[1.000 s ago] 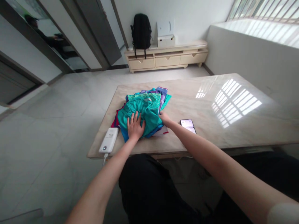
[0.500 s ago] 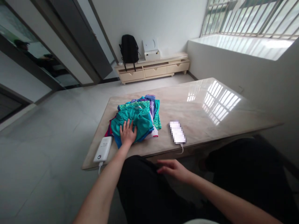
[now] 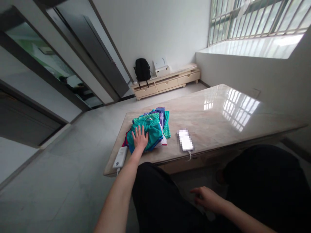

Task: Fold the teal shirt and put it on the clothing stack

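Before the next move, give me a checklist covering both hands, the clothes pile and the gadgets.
1. Left hand flat on the clothes pile: ok.
2. Right hand on the table: not ok, it is below the table's edge.
3. Clothes pile wholly on the table: ok.
4. Phone apart from the pile: ok.
5. Power bank clear of the pile: cannot tell; it lies close beside it.

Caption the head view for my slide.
Left hand flat on a pile of folded teal clothes on the marble table, power bank beside it; right hand down by the lap.
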